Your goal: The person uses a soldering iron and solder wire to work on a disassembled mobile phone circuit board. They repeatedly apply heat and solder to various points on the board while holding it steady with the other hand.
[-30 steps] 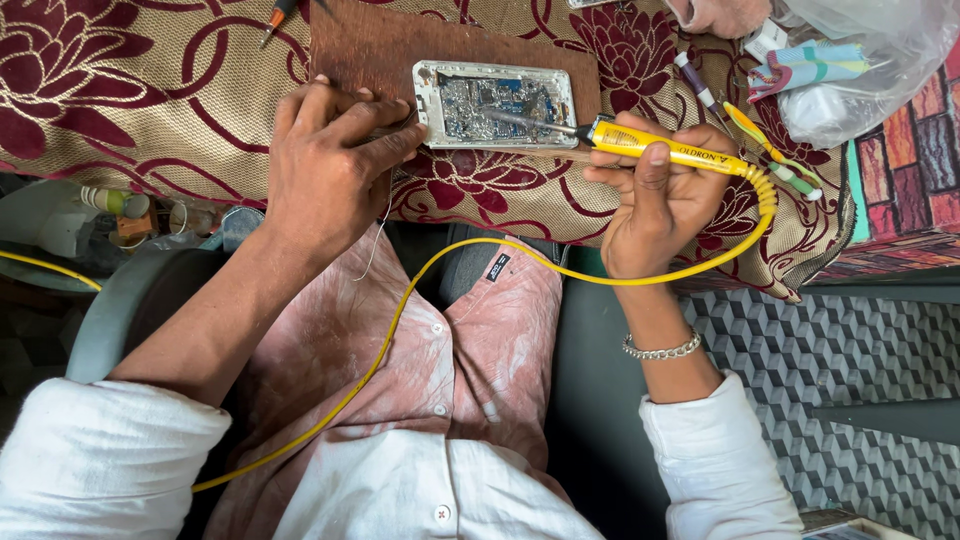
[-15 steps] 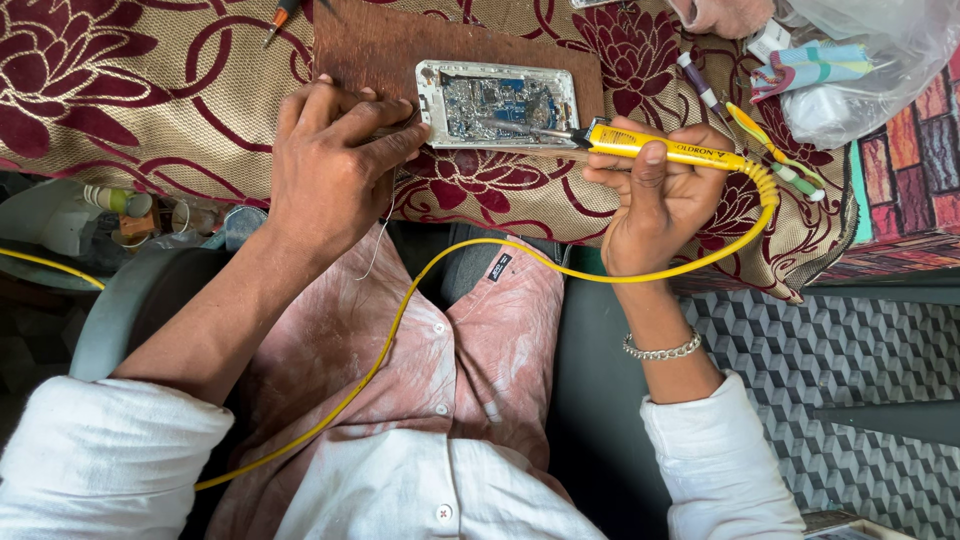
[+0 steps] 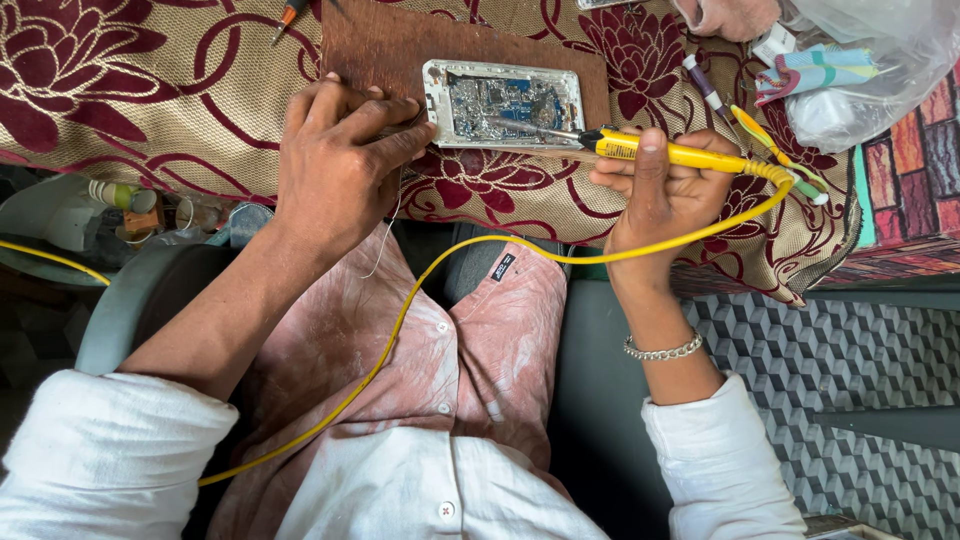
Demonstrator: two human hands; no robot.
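Spread across the work surface is a beige cloth with dark red flowers (image 3: 130, 90), and on it lies a brown wooden board (image 3: 380, 40). At the far left, below the cloth's edge, small bottles and oddments (image 3: 120, 205) sit in a grey tray. The left hand (image 3: 335, 165) rests curled on the board's near edge, fingers bent, their tips touching the left end of an opened phone (image 3: 503, 103); whether it pinches anything fine I cannot tell. The phone lies flat on the board, back cover off, its blue circuit board and metal parts exposed. From the right, the metal tip of a yellow soldering iron (image 3: 665, 153) reaches over the phone's lower right part. The right hand (image 3: 665, 195) is closed around the iron's handle, forefinger on top. A yellow cable (image 3: 400, 320) runs from the handle's end down across the person's lap. Further right, several screwdrivers (image 3: 770, 135) lie on the cloth beside a clear plastic bag (image 3: 880, 60).
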